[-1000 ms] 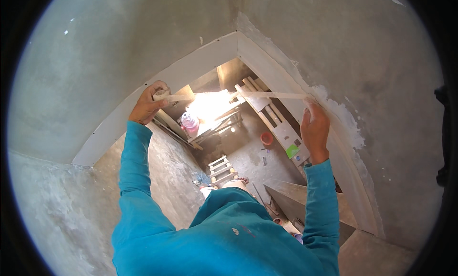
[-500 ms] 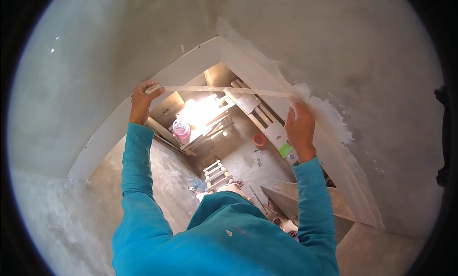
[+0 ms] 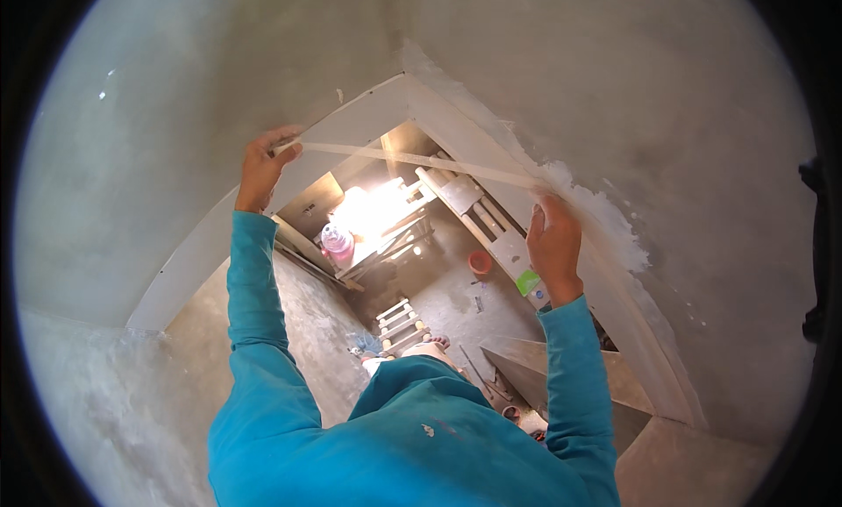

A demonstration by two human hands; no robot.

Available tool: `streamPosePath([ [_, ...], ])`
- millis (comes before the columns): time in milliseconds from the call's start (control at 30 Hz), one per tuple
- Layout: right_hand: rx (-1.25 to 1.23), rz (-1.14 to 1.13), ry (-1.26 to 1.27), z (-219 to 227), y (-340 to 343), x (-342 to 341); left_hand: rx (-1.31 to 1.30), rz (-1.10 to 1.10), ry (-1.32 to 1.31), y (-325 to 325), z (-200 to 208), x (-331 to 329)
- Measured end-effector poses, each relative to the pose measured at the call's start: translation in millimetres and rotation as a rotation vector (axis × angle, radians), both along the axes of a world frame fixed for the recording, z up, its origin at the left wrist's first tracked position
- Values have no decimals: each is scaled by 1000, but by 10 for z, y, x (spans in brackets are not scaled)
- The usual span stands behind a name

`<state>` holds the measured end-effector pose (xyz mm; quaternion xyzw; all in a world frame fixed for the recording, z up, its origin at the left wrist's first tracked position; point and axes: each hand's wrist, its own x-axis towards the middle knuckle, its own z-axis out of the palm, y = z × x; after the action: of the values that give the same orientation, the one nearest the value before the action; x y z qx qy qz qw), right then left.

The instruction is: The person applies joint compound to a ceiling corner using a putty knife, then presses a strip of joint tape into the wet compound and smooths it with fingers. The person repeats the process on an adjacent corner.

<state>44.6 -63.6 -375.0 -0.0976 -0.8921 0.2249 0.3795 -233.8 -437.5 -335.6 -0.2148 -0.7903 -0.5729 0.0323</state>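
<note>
A thin pale strip of tape (image 3: pixel 412 159) stretches between my two hands, in front of the raised border of boards. My left hand (image 3: pixel 261 172) is closed around the small tape roll (image 3: pixel 284 146), close to the left board (image 3: pixel 197 253). At the other end, my right hand (image 3: pixel 554 244) pinches the strip near the right board (image 3: pixel 610 283), its fingertips slightly blurred. Along that board's outer seam runs a rough white patch of filler (image 3: pixel 605 216) on the grey surface.
Far below stand a ladder (image 3: pixel 401 323), an orange bucket (image 3: pixel 479 262) and a brightly lit table (image 3: pixel 386 210) with a pinkish plastic jug (image 3: pixel 336 240). A wooden frame (image 3: pixel 460 196) bearing a green item (image 3: pixel 527 282) extends under the right board. Planks (image 3: pixel 517 367) lie at lower right.
My left hand has risen slightly along the left board, so the tape slopes more steeply down to the right. My right hand has barely shifted.
</note>
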Motion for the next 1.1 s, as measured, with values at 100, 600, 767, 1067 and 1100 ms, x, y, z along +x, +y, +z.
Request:
streamPosePath([
  [100, 14, 6, 0, 3, 13, 0, 138, -156, -186, -59, -37, -14],
  [600, 29, 5, 6, 24, 12, -4, -4, -347, -166, -68, 59, 19],
  [767, -28, -3, -23, 31, 1, 7, -321, -376, -17, -69, 224, -3],
  [1067, -16, -15, 4, -7, -12, -10, -382, 256, 846, 683, -28, -234],
  [1100, -23, -13, 13, -10, -15, -13, -372, 298, 866, 799, -78, -272],
])
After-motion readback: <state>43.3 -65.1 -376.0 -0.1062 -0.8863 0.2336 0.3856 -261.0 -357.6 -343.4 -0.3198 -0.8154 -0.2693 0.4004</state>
